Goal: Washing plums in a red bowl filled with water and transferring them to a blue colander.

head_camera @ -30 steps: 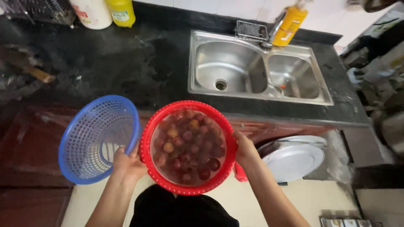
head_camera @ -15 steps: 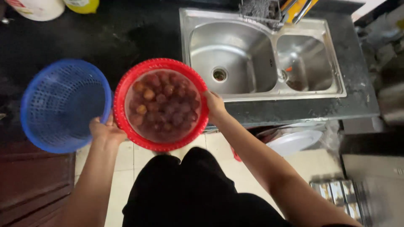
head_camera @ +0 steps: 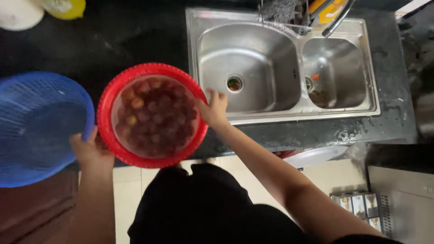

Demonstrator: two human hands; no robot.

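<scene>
A round red basin (head_camera: pixel 118 90) full of water and several small reddish-brown fruits (head_camera: pixel 151 118) is held over the dark counter edge. My left hand (head_camera: pixel 88 149) grips its lower left rim together with the rim of a blue plastic strainer basket (head_camera: pixel 38 126), which sticks out to the left. My right hand (head_camera: pixel 213 110) holds the basin's right rim, close to the front edge of the steel double sink (head_camera: pixel 282 113).
The sink's left bowl (head_camera: pixel 239 68) has a drain in its middle; the right bowl (head_camera: pixel 337 72) holds some scraps. A tap (head_camera: pixel 337 18) and a scrubber rack (head_camera: pixel 282 11) stand behind. White (head_camera: pixel 18 12) and yellow (head_camera: pixel 68 7) containers sit at the back left. A white plate (head_camera: pixel 314 156) is below the counter.
The view has closed in on the counter and sink. Both hands have carried the red basin and blue strainer to the right, nearer the sink's left bowl.
</scene>
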